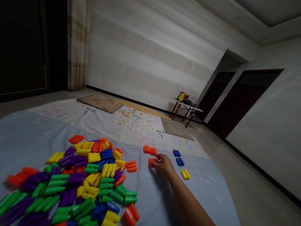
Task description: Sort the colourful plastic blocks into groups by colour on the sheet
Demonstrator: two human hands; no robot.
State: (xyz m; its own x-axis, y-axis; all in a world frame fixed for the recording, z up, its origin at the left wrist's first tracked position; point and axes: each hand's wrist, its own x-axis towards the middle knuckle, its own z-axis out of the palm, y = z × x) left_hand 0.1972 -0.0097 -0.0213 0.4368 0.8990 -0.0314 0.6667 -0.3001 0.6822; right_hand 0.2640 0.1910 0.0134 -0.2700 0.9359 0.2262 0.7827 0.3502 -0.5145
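Block of orange tubes (pixel 151 162) in right hand (pixel 164 164), long axis apparently left-to-right.

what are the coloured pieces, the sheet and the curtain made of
The coloured pieces: probably moulded plastic, fairly glossy, with bright highlights on smooth, rounded tubes.
The sheet: likely fabric, matte, with soft creases and printed-looking flowers; the fibre can't be told.
The curtain: apparently cloth, hanging in folds, its gold bands perhaps slightly shiny.
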